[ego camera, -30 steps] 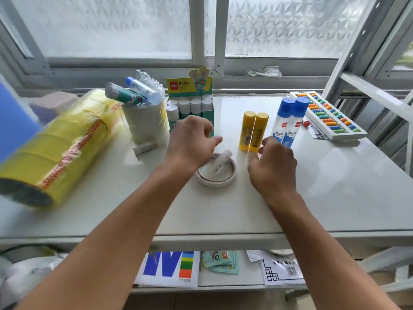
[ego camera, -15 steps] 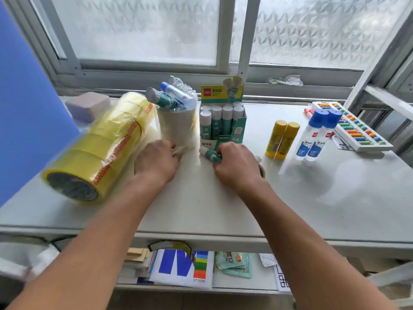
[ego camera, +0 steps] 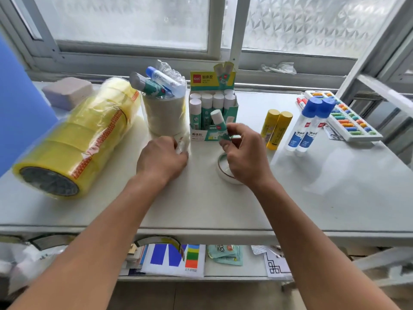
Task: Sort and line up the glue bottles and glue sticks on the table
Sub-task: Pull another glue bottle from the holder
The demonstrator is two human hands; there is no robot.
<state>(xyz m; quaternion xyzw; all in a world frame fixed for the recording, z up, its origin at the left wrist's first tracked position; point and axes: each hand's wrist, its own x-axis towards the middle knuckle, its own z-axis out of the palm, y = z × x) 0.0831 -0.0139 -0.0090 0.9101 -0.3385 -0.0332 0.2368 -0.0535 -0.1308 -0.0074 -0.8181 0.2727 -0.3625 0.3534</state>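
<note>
A single head-worn, wide-angle view looks forward and down from close above the near edge of the table [ego camera: 335, 186], facing the window [ego camera: 125, 21] at the far side; both forearms enter from the near edge, lines bowing outward.

A green-and-white glue stick [ego camera: 219, 127] is pinched upright by the right hand [ego camera: 243, 156] just in front of the green display box [ego camera: 212, 115], while a white glue stick [ego camera: 182, 144] is gripped by the left hand [ego camera: 162, 158] beside the tape stack [ego camera: 165, 115].
</note>
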